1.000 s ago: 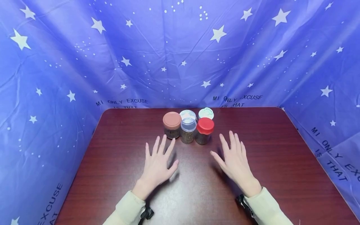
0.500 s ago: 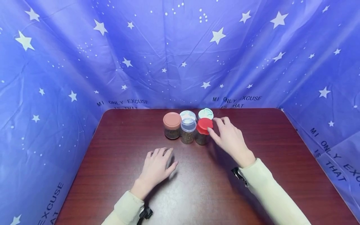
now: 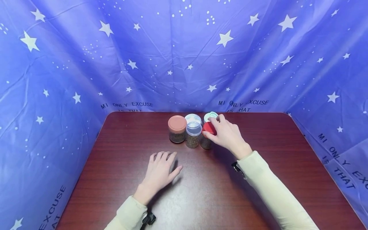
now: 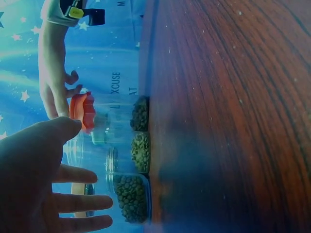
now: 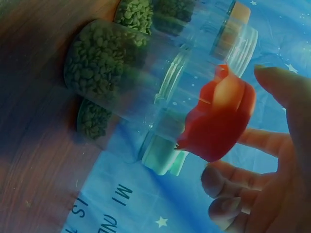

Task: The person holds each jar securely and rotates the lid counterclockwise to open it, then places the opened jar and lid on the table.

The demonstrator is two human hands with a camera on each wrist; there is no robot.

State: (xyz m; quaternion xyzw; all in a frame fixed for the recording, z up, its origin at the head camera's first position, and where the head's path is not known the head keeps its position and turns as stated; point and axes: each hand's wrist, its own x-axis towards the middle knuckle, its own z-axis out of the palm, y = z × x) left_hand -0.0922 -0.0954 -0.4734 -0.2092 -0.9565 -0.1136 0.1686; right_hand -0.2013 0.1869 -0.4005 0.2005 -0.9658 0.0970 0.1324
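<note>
My right hand [image 3: 228, 135] reaches over a clear jar with a red scalloped lid [image 3: 209, 127], its thumb and fingers spread around the lid. In the right wrist view the thumb stands off the red lid [image 5: 218, 121] and the other fingers bend beside it. That jar [image 5: 104, 68] stands upright, partly filled with small dark pellets. My left hand [image 3: 159, 169] hovers low in front of the jars with fingers relaxed, holding nothing. Beside the red-lidded jar stand a clear-lidded jar [image 3: 193, 140] and a salmon-lidded jar [image 3: 177, 124].
Behind the front jars are a whitish-lidded jar [image 3: 193, 118] and a mint-lidded jar [image 3: 209, 115], both partly hidden. All stand close together near the back edge of the brown wooden table [image 3: 129, 137]. A blue star-patterned curtain [image 3: 172, 48] hangs around it.
My right hand has moved left and forward from the table's right side to above the red lid. The left hand's fingers have drawn back and bent a little.
</note>
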